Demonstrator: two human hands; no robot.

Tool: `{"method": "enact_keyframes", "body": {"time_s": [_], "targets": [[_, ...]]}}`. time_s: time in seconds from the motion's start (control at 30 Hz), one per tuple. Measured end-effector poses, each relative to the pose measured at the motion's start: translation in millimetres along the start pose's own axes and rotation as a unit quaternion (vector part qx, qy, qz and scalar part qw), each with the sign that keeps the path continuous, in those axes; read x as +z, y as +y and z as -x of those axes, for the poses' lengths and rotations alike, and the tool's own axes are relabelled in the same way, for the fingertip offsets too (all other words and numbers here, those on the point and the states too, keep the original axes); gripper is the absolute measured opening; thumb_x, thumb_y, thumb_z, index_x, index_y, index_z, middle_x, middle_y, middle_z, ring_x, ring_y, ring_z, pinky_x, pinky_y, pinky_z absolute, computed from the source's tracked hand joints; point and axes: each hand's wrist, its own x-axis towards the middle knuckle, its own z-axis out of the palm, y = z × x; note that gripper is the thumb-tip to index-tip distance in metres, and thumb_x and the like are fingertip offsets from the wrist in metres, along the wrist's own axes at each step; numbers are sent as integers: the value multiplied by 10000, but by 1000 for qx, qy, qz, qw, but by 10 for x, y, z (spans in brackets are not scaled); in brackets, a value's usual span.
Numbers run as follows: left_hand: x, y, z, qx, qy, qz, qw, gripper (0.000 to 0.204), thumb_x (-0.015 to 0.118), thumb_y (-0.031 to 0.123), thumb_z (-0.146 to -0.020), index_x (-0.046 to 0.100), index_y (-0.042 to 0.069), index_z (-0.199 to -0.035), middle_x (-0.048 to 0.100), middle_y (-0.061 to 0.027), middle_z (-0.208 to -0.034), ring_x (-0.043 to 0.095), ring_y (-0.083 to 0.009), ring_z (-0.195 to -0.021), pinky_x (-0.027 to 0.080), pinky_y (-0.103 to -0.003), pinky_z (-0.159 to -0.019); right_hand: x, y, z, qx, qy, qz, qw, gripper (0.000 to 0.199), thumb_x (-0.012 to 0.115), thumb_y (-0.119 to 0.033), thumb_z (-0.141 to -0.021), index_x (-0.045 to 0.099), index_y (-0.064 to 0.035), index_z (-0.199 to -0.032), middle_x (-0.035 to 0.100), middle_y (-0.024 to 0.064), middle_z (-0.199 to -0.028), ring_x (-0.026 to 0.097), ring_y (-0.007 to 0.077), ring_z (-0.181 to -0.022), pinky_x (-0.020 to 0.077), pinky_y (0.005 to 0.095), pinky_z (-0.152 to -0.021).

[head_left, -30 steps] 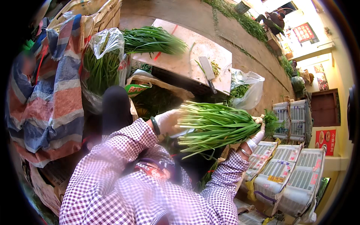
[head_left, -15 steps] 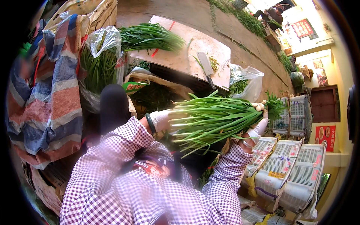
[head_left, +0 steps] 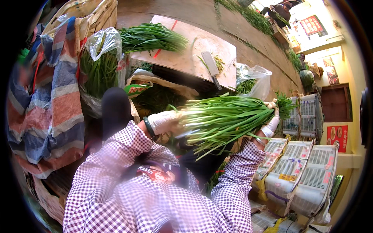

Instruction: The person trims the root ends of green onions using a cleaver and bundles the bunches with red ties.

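Green chives, a thick bundle, lie crosswise between both gloved hands: the left hand is closed around the pale root end, and the right hand is wrapped about the leafy end. Beyond the hands, a cleaver rests on a wooden board beside another chive bunch. White crates stand just below the right hand.

Your gloves look like thin matt white fabric, sleeves are checked woven cloth. The greens are smooth and a bit glossy. Board looks like rough worn wood, cleaver dull metal, bag crinkly clear plastic.
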Motion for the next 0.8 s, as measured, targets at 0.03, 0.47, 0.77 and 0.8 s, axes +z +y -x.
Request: {"method": "enact_keyframes", "body": {"time_s": [0.03, 0.47, 0.77, 0.8], "targets": [[-258, -15, 19, -11, -37, -10, 999, 415, 630, 371, -921, 528, 67, -1184, 524, 2, -831, 385, -73, -612, 339, -216, -558, 43, 23, 13, -18, 7, 21, 1000, 128, 539, -116, -942, 585, -37, -1031, 534, 4, -705, 517, 165, -685, 472, 342, -830], [-432, -73, 51, -133, 145, -548, 813, 375, 683, 287, -885, 633, 6, -1127, 684, -106, -1010, 631, -193, -950, 498, -343, -869, -122, -177, -152, -75, 17, 63, 995, 235, 496, -116, -939, 540, -55, -1161, 577, 29, -720, 533, 191, -806, 444, 355, -894], [426, -186, -250, 30, 142, -120, 982, 349, 686, 177, -893, 621, -1, -1185, 657, -36, -1044, 575, -99, -867, 464, -246, -771, -60, 171, -245, -109, 0, 109, 988, 165, 522, -168, -959, 608, -44, -1024, 603, 21, -749, 524, 158, -675, 468, 360, -833], [377, -201, -240, 35, 134, -64, 988, 302, 676, 175, -900, 632, 3, -1145, 649, -23, -984, 557, -88, -814, 451, -234, -727, -49, 181, -253, -102, -19, 99, 990, 167, 522, -172, -959, 607, -44, -1027, 604, 20, -754, 525, 159, -675, 467, 358, -833]]}}
